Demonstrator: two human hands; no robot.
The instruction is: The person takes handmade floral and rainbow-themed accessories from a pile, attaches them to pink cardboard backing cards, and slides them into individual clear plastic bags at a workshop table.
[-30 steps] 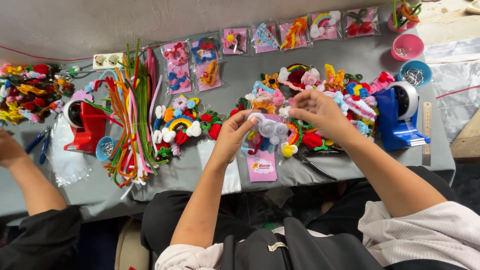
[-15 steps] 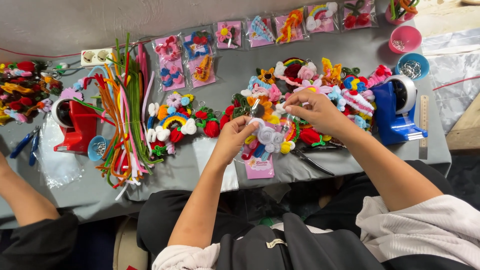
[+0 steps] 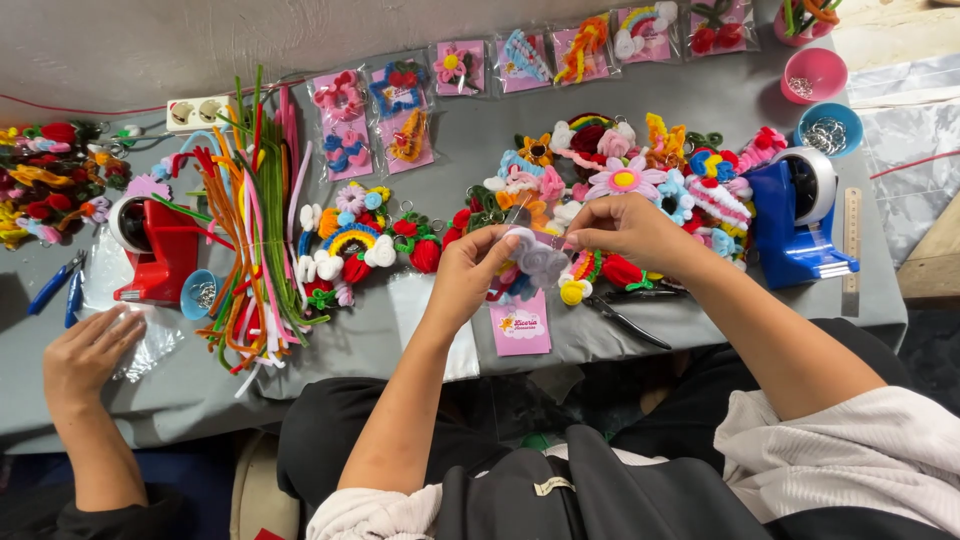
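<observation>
My left hand [image 3: 470,278] and my right hand [image 3: 630,228] meet above the grey table [image 3: 400,340], both pinching a small fuzzy pipe-cleaner charm in white and lilac [image 3: 540,258]. Something thin and clear, like a plastic sleeve, sticks up between my fingers. Under my hands lies a pink backing card [image 3: 520,325]. A pile of colourful pipe-cleaner flowers and charms [image 3: 620,175] sits just behind my hands. Black pliers [image 3: 625,318] lie right of the card.
A bundle of long pipe cleaners [image 3: 250,240] lies at left beside a red tape dispenser [image 3: 150,250]. A blue tape dispenser [image 3: 800,215] stands at right, with pink [image 3: 812,75] and blue [image 3: 830,125] bowls behind. Packaged charms [image 3: 400,110] line the far edge. Another person's hand [image 3: 90,355] rests on clear plastic at left.
My hands have stayed together on the charm while the view shifted slightly. The other person's hand at left has moved in onto the clear plastic.
</observation>
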